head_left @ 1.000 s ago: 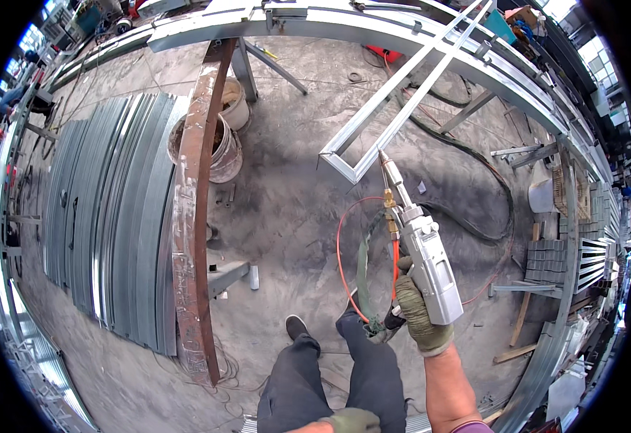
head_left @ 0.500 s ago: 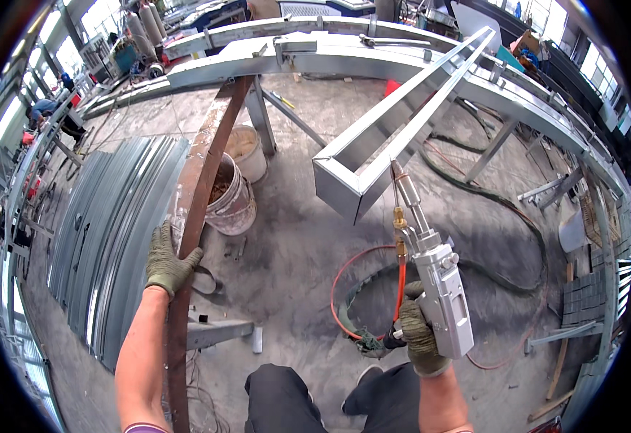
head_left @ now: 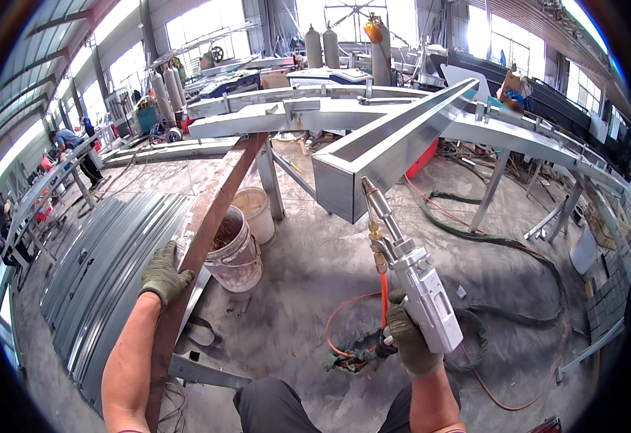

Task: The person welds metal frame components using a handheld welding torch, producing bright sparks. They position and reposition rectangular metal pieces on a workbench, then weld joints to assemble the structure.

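My right hand (head_left: 412,338), in an olive work glove, is wrapped round the grip of a silver handheld laser welding gun (head_left: 425,297). The gun tilts up and left. Its copper-coloured nozzle is at a vertical edge near the closed end of a long, shiny rectangular metal channel (head_left: 340,189); I cannot tell whether they touch. An orange hose (head_left: 384,292) runs down from the brass fitting beside the nozzle. My left hand (head_left: 165,276), gloved alike, lies with fingers stretched out on a brown, rusty steel beam (head_left: 211,209), its thumb across the top.
Two buckets (head_left: 237,263) stand right of the beam, near stacked grey metal strips (head_left: 106,267). A pale metal frame (head_left: 257,121) supports the channel's far end. Dark hoses (head_left: 496,237) loop over the floor. People (head_left: 66,141) stand at the far left; gas cylinders (head_left: 314,49) stand behind.
The view has tilted up, bringing more of the hall into sight. The gun's nozzle has shifted left and down along the channel's end. My left hand stays on the beam.
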`<state>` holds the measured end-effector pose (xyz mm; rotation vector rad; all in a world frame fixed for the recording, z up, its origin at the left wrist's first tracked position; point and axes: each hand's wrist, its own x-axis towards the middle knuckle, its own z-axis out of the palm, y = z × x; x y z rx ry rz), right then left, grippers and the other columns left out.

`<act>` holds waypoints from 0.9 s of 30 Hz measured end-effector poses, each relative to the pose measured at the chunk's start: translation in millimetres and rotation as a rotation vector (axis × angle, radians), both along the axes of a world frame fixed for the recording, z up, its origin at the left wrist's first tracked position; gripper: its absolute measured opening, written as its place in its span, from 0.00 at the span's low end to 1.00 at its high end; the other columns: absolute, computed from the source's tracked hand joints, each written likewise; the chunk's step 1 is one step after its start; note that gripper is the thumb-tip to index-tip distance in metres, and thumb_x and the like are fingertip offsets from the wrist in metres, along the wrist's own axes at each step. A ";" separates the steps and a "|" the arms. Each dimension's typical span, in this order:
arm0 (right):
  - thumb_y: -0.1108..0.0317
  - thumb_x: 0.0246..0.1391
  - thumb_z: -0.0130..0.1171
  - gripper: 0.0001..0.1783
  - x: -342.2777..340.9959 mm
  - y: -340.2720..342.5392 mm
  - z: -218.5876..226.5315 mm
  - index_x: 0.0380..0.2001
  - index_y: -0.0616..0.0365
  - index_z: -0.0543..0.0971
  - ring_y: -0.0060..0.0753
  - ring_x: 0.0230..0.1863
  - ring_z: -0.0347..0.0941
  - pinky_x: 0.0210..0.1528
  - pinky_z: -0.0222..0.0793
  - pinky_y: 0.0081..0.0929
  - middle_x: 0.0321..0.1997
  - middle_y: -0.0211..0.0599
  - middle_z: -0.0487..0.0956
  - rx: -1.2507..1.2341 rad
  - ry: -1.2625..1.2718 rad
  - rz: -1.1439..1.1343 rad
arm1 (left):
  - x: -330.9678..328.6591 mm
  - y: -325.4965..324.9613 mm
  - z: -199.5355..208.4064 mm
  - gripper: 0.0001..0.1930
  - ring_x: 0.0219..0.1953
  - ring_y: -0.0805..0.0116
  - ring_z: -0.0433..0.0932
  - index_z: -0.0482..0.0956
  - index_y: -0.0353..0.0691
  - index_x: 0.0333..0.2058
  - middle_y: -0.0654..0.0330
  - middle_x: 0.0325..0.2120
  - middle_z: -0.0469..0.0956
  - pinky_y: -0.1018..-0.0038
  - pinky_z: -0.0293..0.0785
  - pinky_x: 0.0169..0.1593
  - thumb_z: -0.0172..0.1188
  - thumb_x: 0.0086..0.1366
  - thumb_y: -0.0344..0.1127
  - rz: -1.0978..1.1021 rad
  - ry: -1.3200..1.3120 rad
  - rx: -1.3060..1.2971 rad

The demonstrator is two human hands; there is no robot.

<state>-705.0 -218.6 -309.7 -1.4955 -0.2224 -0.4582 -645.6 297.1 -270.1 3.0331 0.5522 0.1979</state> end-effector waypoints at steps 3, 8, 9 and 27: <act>0.75 0.59 0.73 0.12 4.3 8.3 1.6 0.46 0.64 0.88 0.29 0.37 0.85 0.41 0.81 0.30 0.38 0.36 0.89 0.008 -0.042 0.009 | -2.6 -0.1 2.1 0.54 0.73 0.40 0.69 0.57 0.42 0.79 0.39 0.71 0.67 0.54 0.67 0.75 0.72 0.60 0.58 0.026 0.041 0.029; 0.73 0.59 0.73 0.12 12.3 10.8 3.7 0.46 0.63 0.88 0.32 0.37 0.87 0.42 0.82 0.32 0.37 0.38 0.89 -0.155 -0.199 -0.049 | -3.6 -2.2 5.7 0.54 0.71 0.40 0.71 0.57 0.42 0.79 0.38 0.70 0.68 0.54 0.69 0.73 0.71 0.60 0.58 0.045 0.050 0.045; 0.73 0.59 0.73 0.12 11.6 10.2 1.9 0.45 0.63 0.88 0.33 0.37 0.87 0.42 0.82 0.32 0.37 0.39 0.89 -0.159 -0.177 -0.052 | -3.2 -2.8 2.7 0.54 0.71 0.40 0.71 0.57 0.42 0.79 0.38 0.70 0.68 0.54 0.70 0.73 0.71 0.60 0.57 0.041 0.049 0.045; 0.71 0.59 0.74 0.09 10.4 16.2 -4.7 0.41 0.60 0.88 0.38 0.33 0.86 0.37 0.81 0.34 0.33 0.39 0.87 -0.242 -0.252 -0.086 | 1.7 -7.7 4.7 0.55 0.75 0.43 0.66 0.59 0.39 0.78 0.41 0.74 0.66 0.57 0.64 0.76 0.74 0.59 0.58 0.076 0.058 0.007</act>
